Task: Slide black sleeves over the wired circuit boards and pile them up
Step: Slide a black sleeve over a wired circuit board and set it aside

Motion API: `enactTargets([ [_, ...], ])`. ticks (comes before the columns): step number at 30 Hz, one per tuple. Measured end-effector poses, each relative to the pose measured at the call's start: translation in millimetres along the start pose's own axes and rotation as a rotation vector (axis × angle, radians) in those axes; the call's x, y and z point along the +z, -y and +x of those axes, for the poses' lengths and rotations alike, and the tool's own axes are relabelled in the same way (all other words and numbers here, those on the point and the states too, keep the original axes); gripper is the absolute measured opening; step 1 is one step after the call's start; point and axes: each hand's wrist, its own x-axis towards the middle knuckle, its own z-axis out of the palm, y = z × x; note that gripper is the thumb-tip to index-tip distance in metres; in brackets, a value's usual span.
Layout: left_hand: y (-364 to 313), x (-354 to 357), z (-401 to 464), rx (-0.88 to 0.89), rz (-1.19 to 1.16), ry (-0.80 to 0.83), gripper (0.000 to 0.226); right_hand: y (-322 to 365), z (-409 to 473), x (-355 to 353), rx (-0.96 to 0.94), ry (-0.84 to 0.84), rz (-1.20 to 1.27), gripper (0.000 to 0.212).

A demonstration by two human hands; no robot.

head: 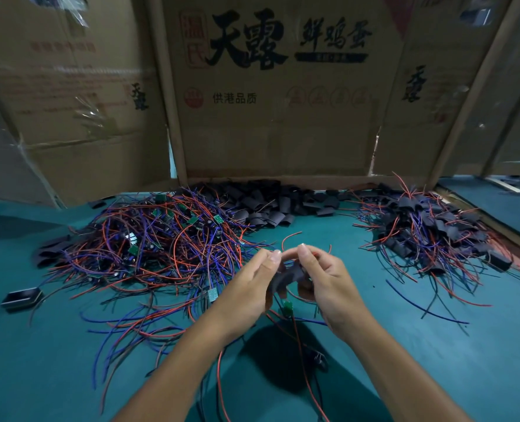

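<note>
Both hands meet above the green table (359, 239). My left hand (249, 287) and my right hand (325, 281) pinch a black sleeve (289, 275) between them. A small green circuit board (287, 306) hangs just below the sleeve, with red and black wires (301, 360) trailing toward me. A big tangle of bare wired boards (161, 242) lies at the left. Loose black sleeves (271, 202) are heaped at the back centre. Sleeved boards form a pile (429, 229) at the right.
Cardboard walls (277, 117) stand along the back of the table. A small black box (21, 298) lies at the left edge. A wooden strip (496, 226) borders the right side beyond the sleeved pile.
</note>
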Motion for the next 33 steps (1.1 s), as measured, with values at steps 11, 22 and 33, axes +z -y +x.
enactTargets([
  [11,4,-9,2,0.221,0.417,-0.008,0.007,12,-1,-2,-0.159,-0.016,0.044,0.037],
  [22,-1,-12,2,0.128,-0.026,0.107,0.024,23,-3,-3,-0.232,0.003,0.006,0.038],
  [33,8,1,1,0.301,0.443,0.055,0.016,29,4,-20,-0.081,-0.065,0.558,0.038],
])
